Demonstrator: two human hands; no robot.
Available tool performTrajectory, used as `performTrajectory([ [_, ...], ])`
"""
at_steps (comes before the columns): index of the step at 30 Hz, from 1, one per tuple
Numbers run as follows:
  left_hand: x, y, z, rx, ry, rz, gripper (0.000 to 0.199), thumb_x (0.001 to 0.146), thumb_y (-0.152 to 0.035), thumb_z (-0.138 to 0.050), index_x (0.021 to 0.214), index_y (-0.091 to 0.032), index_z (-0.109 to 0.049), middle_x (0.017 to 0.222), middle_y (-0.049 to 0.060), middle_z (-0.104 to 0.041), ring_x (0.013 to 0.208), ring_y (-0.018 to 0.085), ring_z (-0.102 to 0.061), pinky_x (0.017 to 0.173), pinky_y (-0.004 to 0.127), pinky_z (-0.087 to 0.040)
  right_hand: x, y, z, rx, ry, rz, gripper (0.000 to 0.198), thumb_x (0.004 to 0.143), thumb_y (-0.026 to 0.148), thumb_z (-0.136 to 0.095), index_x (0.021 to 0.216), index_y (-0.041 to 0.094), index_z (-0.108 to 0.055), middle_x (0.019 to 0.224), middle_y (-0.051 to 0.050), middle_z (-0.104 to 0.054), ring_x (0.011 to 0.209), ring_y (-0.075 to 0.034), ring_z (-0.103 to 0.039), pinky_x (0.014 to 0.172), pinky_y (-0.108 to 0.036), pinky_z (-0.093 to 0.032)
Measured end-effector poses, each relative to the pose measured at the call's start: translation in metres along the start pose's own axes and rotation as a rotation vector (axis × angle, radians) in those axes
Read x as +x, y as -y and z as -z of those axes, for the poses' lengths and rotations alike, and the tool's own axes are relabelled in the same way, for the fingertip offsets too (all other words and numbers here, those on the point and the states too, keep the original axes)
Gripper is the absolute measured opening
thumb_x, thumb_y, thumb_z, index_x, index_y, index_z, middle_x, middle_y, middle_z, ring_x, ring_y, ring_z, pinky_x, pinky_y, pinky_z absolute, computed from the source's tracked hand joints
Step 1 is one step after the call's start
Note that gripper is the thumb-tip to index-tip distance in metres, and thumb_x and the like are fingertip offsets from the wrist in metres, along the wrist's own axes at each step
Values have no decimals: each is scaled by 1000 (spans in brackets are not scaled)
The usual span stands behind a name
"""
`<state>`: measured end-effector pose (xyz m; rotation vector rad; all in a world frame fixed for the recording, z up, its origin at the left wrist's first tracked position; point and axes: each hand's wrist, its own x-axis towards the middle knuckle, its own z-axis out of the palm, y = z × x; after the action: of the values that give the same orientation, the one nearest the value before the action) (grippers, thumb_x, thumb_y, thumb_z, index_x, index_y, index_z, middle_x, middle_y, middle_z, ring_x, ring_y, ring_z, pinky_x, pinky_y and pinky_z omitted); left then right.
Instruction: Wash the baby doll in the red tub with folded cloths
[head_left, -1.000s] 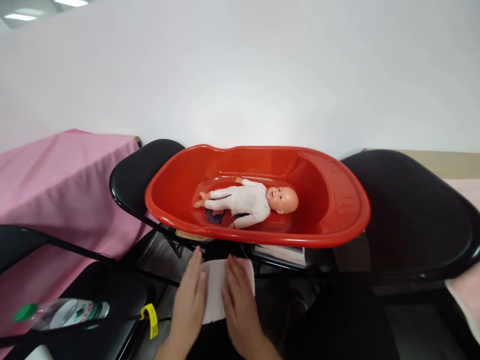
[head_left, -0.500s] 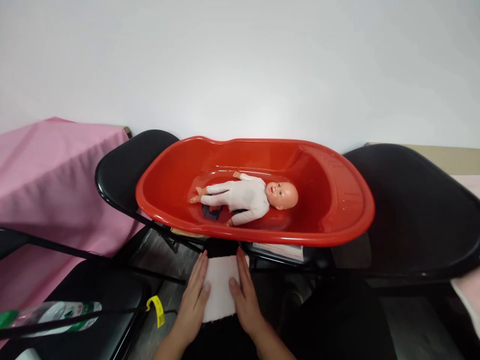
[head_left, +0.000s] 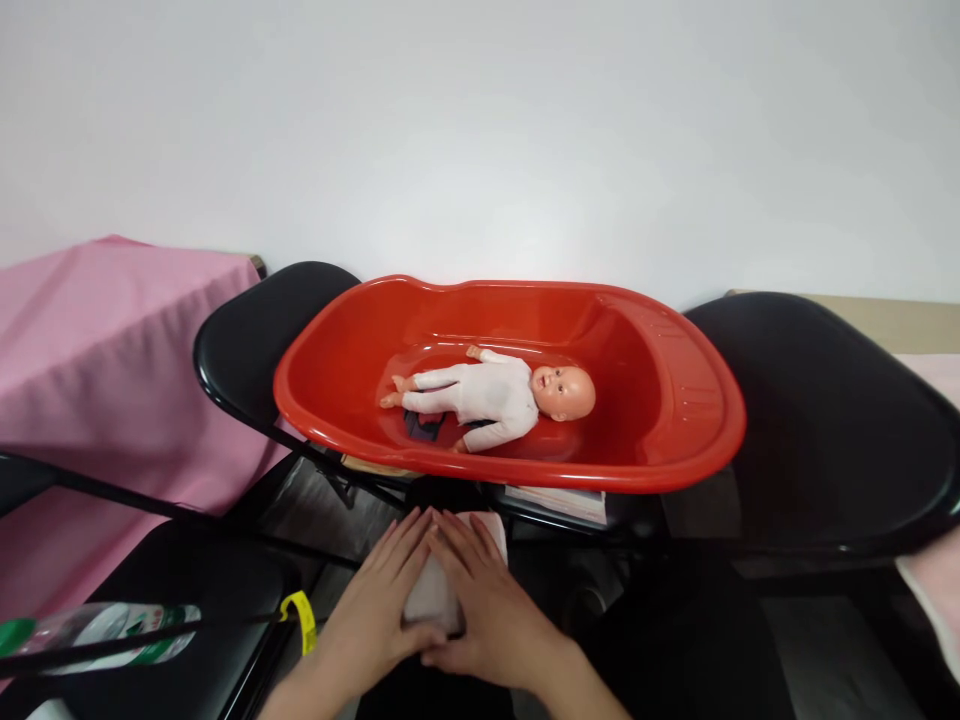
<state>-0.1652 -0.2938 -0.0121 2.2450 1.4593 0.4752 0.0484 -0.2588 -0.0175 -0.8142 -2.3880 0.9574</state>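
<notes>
A folded white cloth [head_left: 433, 595] lies on my dark-clothed lap, partly hidden under both hands. My left hand [head_left: 382, 600] rests on its left side, fingers stretched out and slanting toward the middle. On the other side, my right hand [head_left: 491, 610] lies flat with its fingers spread, and the fingertips of both hands meet near the cloth's far edge. Beyond them stands a red baby bathtub [head_left: 337, 420]. A baby doll [head_left: 491, 390] in white clothes lies on its back inside, head to the right, with a dark item [head_left: 422, 425] beneath its legs.
Black chairs stand left [head_left: 244, 335] and right [head_left: 840, 420] of the tub. A plastic bottle [head_left: 142, 625] lies on a black chair at lower left, near a yellow tag [head_left: 304, 620]. Pink cloth [head_left: 135, 360] drapes the left side. Papers [head_left: 562, 503] sit below the tub's front rim.
Both hands have moved inward from the cloth's side edges onto its top, and their fingertips now meet. The doll and the tub stay where they were.
</notes>
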Motion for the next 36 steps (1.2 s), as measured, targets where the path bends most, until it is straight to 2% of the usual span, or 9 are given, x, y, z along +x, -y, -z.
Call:
performTrajectory([
  [4, 0, 21, 0, 44, 108, -40, 135, 55, -42, -96, 165, -25, -20, 168, 19, -20, 153, 44, -21, 119, 65, -30, 5, -7, 16, -32, 55, -11, 119, 67, 46, -88, 164, 22, -23, 166, -12, -28, 155, -36, -22, 128, -57, -12],
  [12, -20, 45, -37, -34, -4, 16, 137, 53, -18, -86, 166, -33, -11, 172, 13, -6, 154, 46, -12, 118, 67, -28, -12, -38, 10, -29, 22, -97, 119, 65, 43, -89, 164, 24, -24, 168, -13, -21, 155, -36, -19, 128, -58, -11],
  [15, -26, 48, -38, -67, -37, 16, 139, 52, -14, -83, 166, -36, -6, 172, 11, -5, 154, 47, -14, 117, 67, -29, -26, -53, -5, 35, 24, -169, 121, 67, 39, -88, 165, 20, -18, 168, -16, -19, 156, -36, -17, 127, -58, -12],
  [19, -33, 54, -30, -97, 45, 84, 140, 56, -10, -80, 165, -37, 4, 172, 13, -2, 152, 45, -22, 117, 61, -35, -36, -68, -25, 238, 17, -337, 128, 68, 33, -87, 166, 21, -6, 169, -18, -14, 156, -34, -17, 125, -55, -21],
  [22, -41, 59, -24, -96, 87, 136, 145, 57, -9, -83, 163, -38, 11, 171, 15, -5, 152, 43, -24, 117, 59, -36, -38, -74, -22, 279, 30, -391, 133, 63, 32, -91, 166, 22, -7, 170, -17, -12, 157, -34, -14, 125, -55, -20],
  [26, -41, 52, -13, -48, 7, 155, 152, 50, -15, -94, 164, -40, 2, 171, 13, -9, 152, 43, -26, 116, 58, -39, -41, -60, 5, 146, 6, -330, 137, 59, 35, -94, 165, 24, -8, 170, -16, -11, 156, -36, -12, 126, -60, -12],
  [30, -17, 26, -3, 55, -10, -47, 152, 43, -36, -101, 165, -36, -12, 170, 17, -14, 150, 46, -27, 116, 67, -33, -25, -21, 21, -22, 100, -172, 134, 64, 37, -92, 165, 22, -6, 170, -14, -10, 157, -35, -8, 128, -58, -7],
  [34, 10, 17, -8, 134, 26, -199, 178, 29, -58, -100, 165, -20, 8, 163, 31, -24, 146, 50, -34, 112, 70, -36, 2, -5, 18, -158, 237, -69, 130, 69, 44, -89, 165, 12, -7, 169, -18, -5, 157, -36, 1, 127, -61, -1],
  [36, 13, 23, -16, 150, 7, -196, 171, 38, -66, -95, 165, -18, 11, 162, 32, -24, 146, 50, -34, 112, 68, -38, 10, -16, 13, -164, 260, -26, 126, 75, 52, -83, 165, 11, -5, 169, -19, -3, 158, -34, 1, 127, -60, 0],
])
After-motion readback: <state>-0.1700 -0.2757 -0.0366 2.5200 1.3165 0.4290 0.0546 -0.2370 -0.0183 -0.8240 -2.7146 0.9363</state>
